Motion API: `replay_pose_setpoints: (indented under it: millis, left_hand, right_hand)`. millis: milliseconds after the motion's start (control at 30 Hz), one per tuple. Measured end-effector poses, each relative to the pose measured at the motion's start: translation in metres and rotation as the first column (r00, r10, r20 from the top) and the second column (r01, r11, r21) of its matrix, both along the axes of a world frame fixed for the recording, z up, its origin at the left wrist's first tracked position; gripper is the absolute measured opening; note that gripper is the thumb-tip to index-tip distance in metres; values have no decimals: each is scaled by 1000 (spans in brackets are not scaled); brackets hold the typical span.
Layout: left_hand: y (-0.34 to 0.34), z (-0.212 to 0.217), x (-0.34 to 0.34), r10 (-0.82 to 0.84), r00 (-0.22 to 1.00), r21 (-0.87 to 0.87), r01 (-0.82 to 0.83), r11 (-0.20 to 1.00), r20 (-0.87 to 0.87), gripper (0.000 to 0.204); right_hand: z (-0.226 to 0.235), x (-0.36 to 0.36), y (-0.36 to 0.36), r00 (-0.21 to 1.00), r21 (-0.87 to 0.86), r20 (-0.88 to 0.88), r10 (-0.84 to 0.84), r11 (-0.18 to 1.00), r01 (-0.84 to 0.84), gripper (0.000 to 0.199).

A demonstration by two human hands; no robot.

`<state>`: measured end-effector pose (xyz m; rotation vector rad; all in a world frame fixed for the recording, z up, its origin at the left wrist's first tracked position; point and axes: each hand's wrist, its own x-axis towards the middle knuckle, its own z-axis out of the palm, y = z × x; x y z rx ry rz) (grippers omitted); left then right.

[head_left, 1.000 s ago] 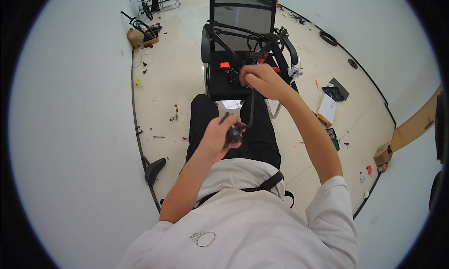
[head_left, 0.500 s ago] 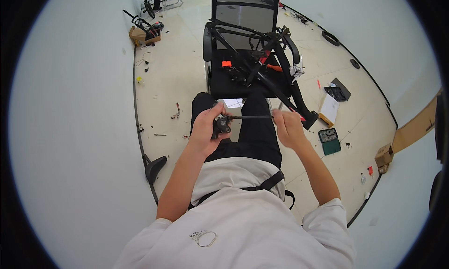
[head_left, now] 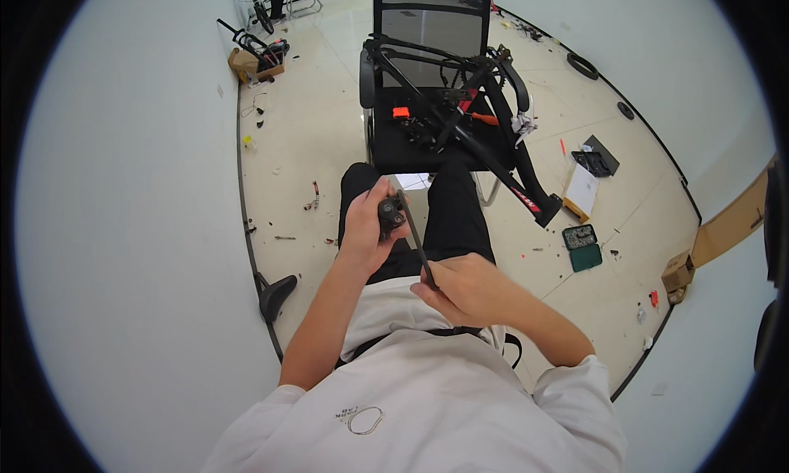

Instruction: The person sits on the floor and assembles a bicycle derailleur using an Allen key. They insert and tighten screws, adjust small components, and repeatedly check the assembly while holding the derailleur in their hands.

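**Black part and thin rod held over the lap, cluttered floor below**

Head view.
- Black small part [head_left: 391, 213], round-ended, sits clamped in the left hand [head_left: 367, 230], fingers curled close round it. It is held in the air above the knees; nothing carries it.
- Thin dark rod [head_left: 417, 244] runs from that part down to the right hand [head_left: 464, 288], which is closed around its lower end, near the white shirt.
- Risk, as I judge it: the rod is slim and gripped only at its ends, so a sideways pull could bend it or slip it from the part. A loosened left hand would drop the part to the floor, among the debris there.
- Risk: the rod's lower end points toward the body; a sudden slip could jab the torso.

Surface and room.
- Pale tiled floor [head_left: 312, 144], littered with small scraps.
- Black mesh chair [head_left: 427, 29] directly ahead, carrying a black bicycle frame [head_left: 485, 156] and small orange pieces.
- Green case [head_left: 582, 248] on the floor to the right; a saddle [head_left: 274, 296] by the left wall; cardboard boxes at the far right edge.
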<state>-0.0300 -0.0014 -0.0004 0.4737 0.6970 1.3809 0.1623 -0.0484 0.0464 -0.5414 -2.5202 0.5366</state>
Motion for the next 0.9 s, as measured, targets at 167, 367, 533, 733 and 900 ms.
replay_pose_setpoints:
  millis: [167,367,533,733,900]
  left_hand:
    - [-8,16,1,-240,971,29,240,970,-12,23]
    - [-14,11,4,-402,898,-8,410,912,180,14]
    - [-12,-6,4,-562,803,230,520,823,198,26]
    - [-19,1,13,-519,826,242,470,849,219,23]
    - [-20,-1,16,-550,800,259,493,830,240,25]
  right_hand:
    - [42,7,-1,976,345,218,6,935,-83,30]
    - [57,-7,11,976,570,134,173,792,-218,31]
    - [40,-8,22,953,517,120,278,802,-299,35]
    - [40,-1,31,956,510,33,290,818,-266,36]
    - [36,3,28,961,520,48,273,814,-258,37]
